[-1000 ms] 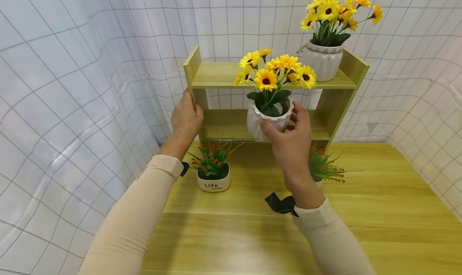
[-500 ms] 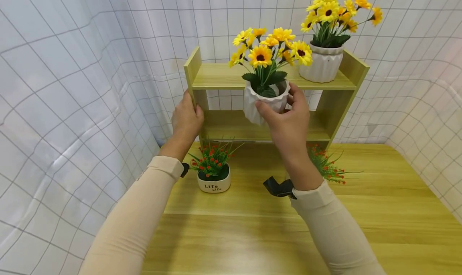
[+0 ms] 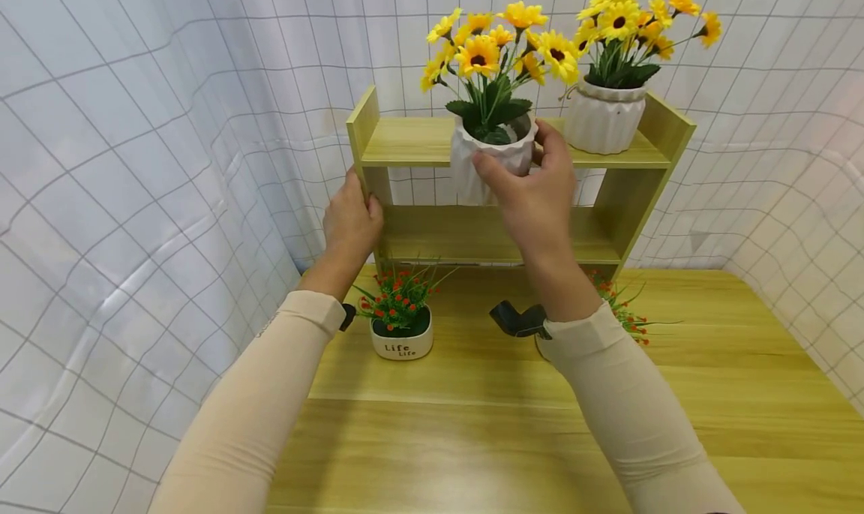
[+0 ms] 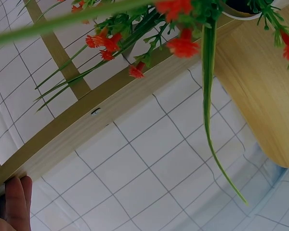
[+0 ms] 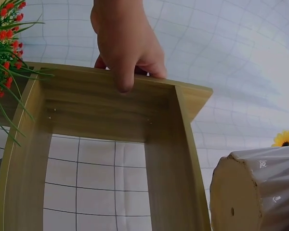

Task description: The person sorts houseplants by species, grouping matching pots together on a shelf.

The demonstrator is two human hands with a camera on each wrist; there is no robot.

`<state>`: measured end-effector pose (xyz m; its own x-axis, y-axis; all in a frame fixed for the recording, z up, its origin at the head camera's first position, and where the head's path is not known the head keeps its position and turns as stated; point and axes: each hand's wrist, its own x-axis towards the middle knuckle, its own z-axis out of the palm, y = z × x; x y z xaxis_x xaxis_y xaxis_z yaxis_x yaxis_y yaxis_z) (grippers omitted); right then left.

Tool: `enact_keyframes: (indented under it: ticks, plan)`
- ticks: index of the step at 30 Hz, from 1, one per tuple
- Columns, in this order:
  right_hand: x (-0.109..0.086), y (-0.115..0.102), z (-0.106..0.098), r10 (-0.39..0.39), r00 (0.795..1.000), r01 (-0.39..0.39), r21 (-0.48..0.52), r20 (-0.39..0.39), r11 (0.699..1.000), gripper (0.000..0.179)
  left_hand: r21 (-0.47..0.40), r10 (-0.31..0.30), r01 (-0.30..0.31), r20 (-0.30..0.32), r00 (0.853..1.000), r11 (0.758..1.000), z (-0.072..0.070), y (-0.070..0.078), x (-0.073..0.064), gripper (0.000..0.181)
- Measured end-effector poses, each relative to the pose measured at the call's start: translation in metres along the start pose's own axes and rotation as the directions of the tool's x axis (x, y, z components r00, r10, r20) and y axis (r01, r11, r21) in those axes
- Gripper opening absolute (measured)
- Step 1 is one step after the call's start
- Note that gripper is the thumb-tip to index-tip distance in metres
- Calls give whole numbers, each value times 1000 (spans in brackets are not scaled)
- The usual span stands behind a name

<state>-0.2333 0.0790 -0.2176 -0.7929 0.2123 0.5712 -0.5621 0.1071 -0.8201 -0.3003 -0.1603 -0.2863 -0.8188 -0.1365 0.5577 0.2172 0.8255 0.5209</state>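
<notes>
Left grip (image 3: 352,221) is curled round the side board of the wooden shelf (image 3: 406,139), thumb on the inner face. Below it and slightly right, on the bench (image 3: 432,454), I see a white planter (image 3: 403,346) with red flowers.

Up and to the right of that hand is the white flower pot (image 3: 486,172) with yellow blossoms, held by the right grip (image 3: 540,191): thumb on the near wall, fingers round the right side. So the pot lies just left of the right grip, its axis looking roughly upright, its base in the air before the shelf, and the top board behind it. Of the two hands, the right is nearer that board's middle.

Below the right grip, a red-flowered plant (image 3: 628,317) is partly hidden by the sleeve (image 3: 628,394). Up and right, the second pot (image 3: 605,120) stands on the top board.
</notes>
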Motion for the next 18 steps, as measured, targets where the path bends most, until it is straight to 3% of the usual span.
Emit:
enact_keyframes:
  ticks: [9,18]
  plan:
    - [19,3,12,44,999,-45,60,30,997,76,3,-13,13,13,1000,1000,-1,2,-1,48]
    - [25,6,20,69,998,-69,44,7,997,70,7,-11,10,13,1000,1000,0,2,-1,46]
